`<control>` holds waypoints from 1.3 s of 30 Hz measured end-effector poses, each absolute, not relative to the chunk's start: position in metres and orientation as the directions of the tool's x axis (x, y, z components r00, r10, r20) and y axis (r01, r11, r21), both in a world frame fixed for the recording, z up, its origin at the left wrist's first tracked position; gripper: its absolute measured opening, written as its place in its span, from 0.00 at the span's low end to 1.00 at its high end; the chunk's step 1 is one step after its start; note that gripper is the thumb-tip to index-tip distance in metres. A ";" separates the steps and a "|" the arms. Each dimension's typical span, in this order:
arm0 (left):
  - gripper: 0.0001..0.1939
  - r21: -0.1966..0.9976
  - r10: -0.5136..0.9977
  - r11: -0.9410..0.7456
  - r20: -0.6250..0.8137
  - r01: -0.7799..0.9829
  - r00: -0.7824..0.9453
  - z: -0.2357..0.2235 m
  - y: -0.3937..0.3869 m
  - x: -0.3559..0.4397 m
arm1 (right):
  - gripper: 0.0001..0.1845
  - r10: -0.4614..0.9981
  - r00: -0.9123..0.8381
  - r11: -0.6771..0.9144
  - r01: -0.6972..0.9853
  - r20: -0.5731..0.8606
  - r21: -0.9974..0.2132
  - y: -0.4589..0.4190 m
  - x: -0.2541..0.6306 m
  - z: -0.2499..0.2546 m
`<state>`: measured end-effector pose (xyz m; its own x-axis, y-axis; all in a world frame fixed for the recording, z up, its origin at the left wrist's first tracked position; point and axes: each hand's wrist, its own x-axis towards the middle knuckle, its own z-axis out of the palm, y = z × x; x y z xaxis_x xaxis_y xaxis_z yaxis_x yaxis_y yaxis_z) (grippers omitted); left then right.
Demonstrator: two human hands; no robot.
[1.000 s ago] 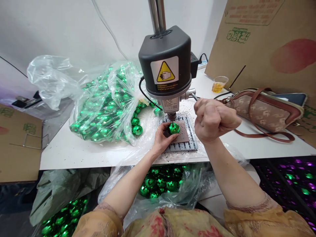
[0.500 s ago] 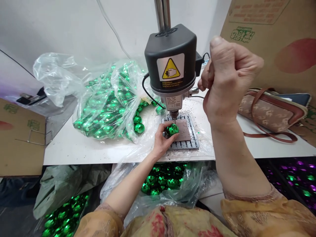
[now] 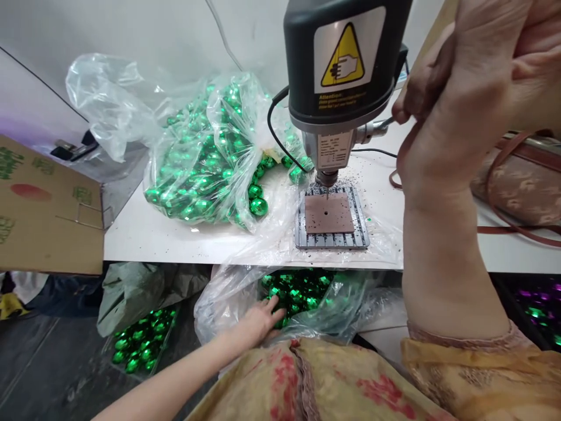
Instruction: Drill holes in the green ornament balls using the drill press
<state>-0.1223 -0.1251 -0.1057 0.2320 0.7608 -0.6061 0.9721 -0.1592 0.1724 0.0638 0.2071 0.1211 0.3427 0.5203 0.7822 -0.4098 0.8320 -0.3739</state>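
Observation:
My right hand (image 3: 460, 99) is closed around the feed lever (image 3: 386, 123) of a small bench drill press (image 3: 346, 70), raised at the right of its black head. The thin drill bit (image 3: 327, 193) points down over a brown pad (image 3: 316, 222) with a hole in it, lying on the slotted metal base (image 3: 362, 234). Below the table edge, my left hand (image 3: 258, 321) reaches into an open plastic bag (image 3: 214, 310) of shiny green mirror balls (image 3: 302, 289). Its fingers are spread at the near side of the balls, and I see no ball held.
A big clear bag of green balls (image 3: 193, 169) lies on the white table (image 3: 175, 242), a few loose balls (image 3: 258, 206) beside it. Dark shavings surround the base. At right is a patterned handbag (image 3: 517, 181); at left, a cardboard box (image 3: 48, 216). More green balls (image 3: 140, 345) sit below.
My left hand has left the pad with the green ball and come down to the bag under the table edge. My right hand has risen with the lever. The view has shifted.

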 end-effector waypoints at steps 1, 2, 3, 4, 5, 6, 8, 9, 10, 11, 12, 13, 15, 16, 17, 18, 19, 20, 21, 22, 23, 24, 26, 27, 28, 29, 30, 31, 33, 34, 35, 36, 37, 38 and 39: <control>0.27 0.118 0.761 -0.160 -0.618 0.980 0.198 -0.111 -0.132 -0.118 | 0.31 0.533 0.359 0.828 -0.408 0.766 -0.384 0.207 0.064 0.120; 0.29 0.079 0.773 -0.163 -0.609 0.983 0.177 -0.113 -0.136 -0.115 | 0.30 0.542 0.367 0.825 -0.402 0.756 -0.396 0.207 0.064 0.119; 0.29 0.060 0.796 -0.173 -0.579 0.983 0.176 -0.111 -0.136 -0.113 | 0.29 0.549 0.369 0.823 -0.395 0.750 -0.408 0.206 0.064 0.118; 0.28 0.057 0.831 -0.191 -0.521 0.980 0.193 -0.105 -0.132 -0.113 | 0.29 0.553 0.362 0.822 -0.383 0.750 -0.421 0.205 0.065 0.117; 0.24 0.066 0.871 -0.219 -0.436 0.974 0.225 -0.095 -0.124 -0.114 | 0.28 0.551 0.355 0.825 -0.365 0.755 -0.431 0.205 0.066 0.116; 0.19 0.081 0.911 -0.250 -0.318 0.965 0.263 -0.083 -0.113 -0.118 | 0.28 0.547 0.350 0.830 -0.347 0.761 -0.437 0.204 0.067 0.116; 0.13 0.091 0.957 -0.288 -0.019 0.953 0.291 -0.057 -0.078 -0.130 | 0.28 0.533 0.343 0.842 -0.308 0.774 -0.443 0.202 0.068 0.117; 0.13 0.081 0.961 -0.257 0.125 0.963 0.246 -0.046 -0.056 -0.137 | 0.28 0.526 0.346 0.847 -0.296 0.777 -0.442 0.201 0.068 0.117; 0.13 0.063 0.954 -0.199 0.243 0.978 0.179 -0.037 -0.032 -0.145 | 0.28 0.521 0.347 0.850 -0.289 0.780 -0.440 0.200 0.068 0.118; 0.12 0.028 0.946 -0.118 0.306 0.993 0.104 -0.031 -0.008 -0.154 | 0.28 0.521 0.347 0.851 -0.288 0.780 -0.440 0.199 0.068 0.119; 0.13 -0.018 0.951 -0.027 0.307 0.999 0.031 -0.027 0.016 -0.162 | 0.28 0.521 0.345 0.850 -0.294 0.781 -0.437 0.199 0.068 0.119; 0.14 -0.058 0.961 0.065 0.273 0.996 -0.047 -0.025 0.038 -0.170 | 0.28 0.516 0.344 0.852 -0.301 0.784 -0.428 0.199 0.067 0.120; 0.16 -0.102 0.969 0.196 0.170 0.975 -0.177 -0.025 0.071 -0.183 | 0.29 0.492 0.347 0.863 -0.319 0.799 -0.393 0.199 0.066 0.120; 0.17 -0.088 0.967 0.228 0.137 0.970 -0.215 -0.025 0.082 -0.187 | 0.29 0.477 0.359 0.869 -0.328 0.802 -0.370 0.199 0.065 0.120; 0.17 -0.035 0.963 0.240 0.133 0.970 -0.233 -0.024 0.090 -0.190 | 0.28 0.463 0.369 0.875 -0.337 0.806 -0.348 0.200 0.064 0.120; 0.17 0.066 0.957 0.234 0.159 0.970 -0.241 -0.024 0.095 -0.191 | 0.28 0.449 0.383 0.880 -0.345 0.807 -0.326 0.200 0.063 0.120; 0.18 0.220 0.945 0.211 0.203 0.952 -0.257 -0.022 0.097 -0.190 | 0.27 0.439 0.393 0.883 -0.355 0.808 -0.307 0.201 0.062 0.120; 0.20 0.417 0.927 0.168 0.240 0.893 -0.287 -0.021 0.098 -0.186 | 0.26 0.427 0.396 0.885 -0.367 0.813 -0.286 0.202 0.062 0.120; 0.21 0.627 0.912 0.110 0.245 0.771 -0.329 -0.020 0.099 -0.180 | 0.26 0.415 0.396 0.888 -0.373 0.820 -0.269 0.202 0.061 0.119; 0.23 0.807 0.907 0.053 0.208 0.589 -0.367 -0.020 0.099 -0.171 | 0.25 0.404 0.392 0.890 -0.378 0.827 -0.255 0.203 0.060 0.119; 0.25 0.926 0.914 0.019 0.137 0.377 -0.383 -0.021 0.100 -0.161 | 0.25 0.400 0.394 0.890 -0.384 0.828 -0.247 0.204 0.060 0.119; 0.28 0.984 0.926 0.013 0.056 0.180 -0.374 -0.024 0.101 -0.149 | 0.25 0.399 0.398 0.889 -0.390 0.826 -0.241 0.204 0.060 0.119; 0.32 0.997 0.943 0.031 -0.051 -0.065 -0.329 -0.031 0.104 -0.126 | 0.26 0.405 0.397 0.886 -0.393 0.824 -0.247 0.204 0.060 0.119; 0.33 0.993 0.946 0.029 -0.063 -0.112 -0.317 -0.035 0.106 -0.115 | 0.27 0.410 0.389 0.885 -0.390 0.825 -0.256 0.203 0.060 0.120; 0.33 0.992 0.949 0.014 -0.053 -0.127 -0.310 -0.040 0.109 -0.107 | 0.28 0.415 0.376 0.883 -0.385 0.828 -0.268 0.202 0.061 0.120; 0.34 0.992 0.953 -0.008 -0.029 -0.122 -0.301 -0.044 0.111 -0.100 | 0.30 0.419 0.363 0.883 -0.377 0.832 -0.281 0.200 0.061 0.120; 0.34 0.994 0.957 -0.031 -0.002 -0.107 -0.289 -0.048 0.113 -0.096 | 0.31 0.424 0.354 0.882 -0.369 0.833 -0.292 0.198 0.062 0.120; 0.34 0.996 0.961 -0.046 0.022 -0.081 -0.275 -0.051 0.115 -0.093 | 0.31 0.431 0.351 0.882 -0.360 0.831 -0.305 0.197 0.062 0.121; 0.34 0.998 0.968 -0.056 0.052 -0.009 -0.247 -0.056 0.119 -0.093 | 0.32 0.444 0.355 0.881 -0.343 0.823 -0.327 0.194 0.063 0.121; 0.34 0.998 0.970 -0.060 0.066 0.031 -0.236 -0.058 0.120 -0.094 | 0.32 0.452 0.351 0.878 -0.337 0.820 -0.340 0.194 0.063 0.121; 0.33 0.995 0.971 -0.066 0.081 0.074 -0.225 -0.059 0.122 -0.095 | 0.32 0.462 0.345 0.874 -0.332 0.817 -0.354 0.194 0.062 0.121; 0.33 0.990 0.972 -0.075 0.098 0.116 -0.213 -0.059 0.122 -0.096 | 0.32 0.468 0.343 0.872 -0.329 0.814 -0.362 0.194 0.062 0.121; 0.33 0.984 0.972 -0.087 0.118 0.157 -0.203 -0.059 0.123 -0.097 | 0.33 0.467 0.345 0.872 -0.329 0.814 -0.361 0.195 0.062 0.121; 0.33 0.975 0.971 -0.103 0.141 0.197 -0.192 -0.059 0.123 -0.098 | 0.33 0.462 0.354 0.876 -0.326 0.813 -0.356 0.196 0.061 0.121; 0.32 0.964 0.970 -0.120 0.165 0.236 -0.180 -0.059 0.123 -0.098 | 0.34 0.455 0.365 0.881 -0.316 0.812 -0.352 0.197 0.061 0.121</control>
<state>-0.0980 0.1234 -0.0595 -0.1804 0.9696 0.1654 0.2363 -0.1205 0.9642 0.0612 0.1966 0.1205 0.3651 0.4548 0.8123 -0.3156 0.8814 -0.3516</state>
